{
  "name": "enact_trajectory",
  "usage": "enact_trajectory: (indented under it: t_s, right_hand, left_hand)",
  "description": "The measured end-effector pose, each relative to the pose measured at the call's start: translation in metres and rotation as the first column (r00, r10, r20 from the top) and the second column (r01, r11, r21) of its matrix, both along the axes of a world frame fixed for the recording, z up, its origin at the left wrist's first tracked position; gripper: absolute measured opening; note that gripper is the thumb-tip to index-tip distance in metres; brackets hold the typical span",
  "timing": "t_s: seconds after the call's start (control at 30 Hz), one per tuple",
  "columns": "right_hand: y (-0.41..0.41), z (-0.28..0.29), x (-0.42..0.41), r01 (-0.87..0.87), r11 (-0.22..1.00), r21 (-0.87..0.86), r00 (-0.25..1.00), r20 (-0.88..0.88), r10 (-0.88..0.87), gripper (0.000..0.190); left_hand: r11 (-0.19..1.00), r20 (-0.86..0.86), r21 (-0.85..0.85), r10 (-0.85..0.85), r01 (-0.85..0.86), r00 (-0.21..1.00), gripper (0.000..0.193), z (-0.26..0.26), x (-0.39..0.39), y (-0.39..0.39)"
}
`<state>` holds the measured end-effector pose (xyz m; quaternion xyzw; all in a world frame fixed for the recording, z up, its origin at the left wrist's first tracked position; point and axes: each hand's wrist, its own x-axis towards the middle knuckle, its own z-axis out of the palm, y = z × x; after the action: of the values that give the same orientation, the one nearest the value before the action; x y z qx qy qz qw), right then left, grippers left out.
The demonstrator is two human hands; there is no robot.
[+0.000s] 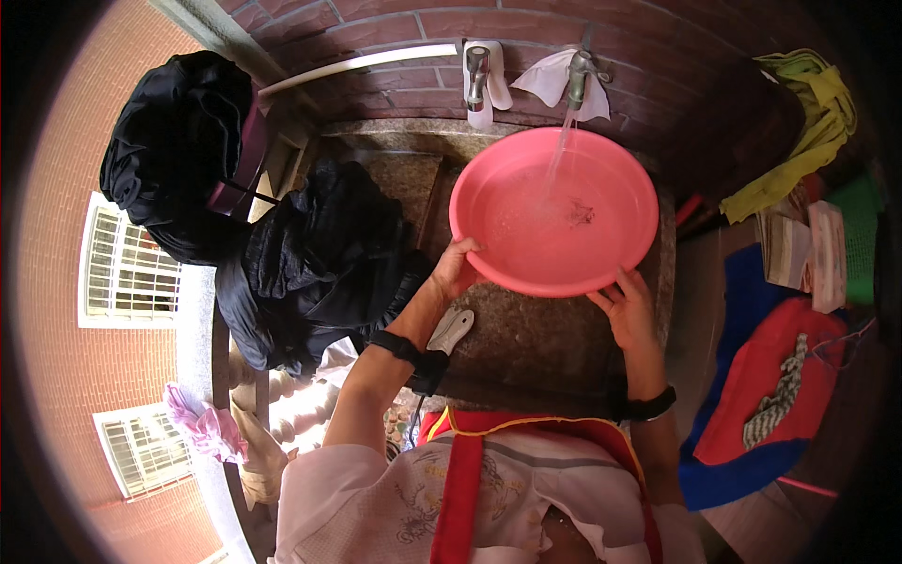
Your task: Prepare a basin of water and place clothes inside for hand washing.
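A round pink plastic basin (493, 169) is held in the stone sink (521, 345), under a running tap (578, 81). Water falls from the tap into it, and bubbles show on the water inside. My left hand (458, 271) grips the basin's near left rim, thumb over the edge. At the near right rim, my right hand (627, 303) holds the basin with its fingers, partly underneath. Just below my left wrist lies a pale-handled brush or similar tool (452, 330); its far end is hidden by my arm. Dark wet clothes (331, 247) are heaped left of the basin.
More black clothing (173, 141) hangs over a purple tub (246, 155) at left. A second tap (477, 74) is on the brick wall (394, 32). To the right are a yellow cloth (796, 162), a green basket (856, 240) and a red cloth (775, 366) on a blue one (740, 472).
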<state>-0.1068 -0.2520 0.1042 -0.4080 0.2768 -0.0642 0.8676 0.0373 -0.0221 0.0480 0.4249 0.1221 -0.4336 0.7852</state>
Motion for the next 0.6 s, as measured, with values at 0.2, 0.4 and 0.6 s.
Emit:
enact_trajectory:
  t_s: [0.2,0.4,0.6]
  right_hand:
    - [-0.006,0.002,-0.012,-0.054,0.998,-0.038,0.998,0.026,0.055,0.029]
    - [0.004,0.007,-0.01,0.039,0.999,0.034,0.999,-0.032,-0.038,0.032]
    - [0.007,0.021,-0.02,-0.014,1.0,0.001,0.999,-0.031,0.014,0.034]
  left_hand:
    - [0.99,0.0,0.081,0.113,-0.113,0.994,0.038,-0.017,-0.014,0.008]
    - [1.0,0.204,-0.021,0.0,0.004,0.979,0.06,0.026,-0.024,0.019]
    - [0.999,0.203,-0.035,-0.026,0.034,0.979,0.06,0.036,-0.028,0.01]
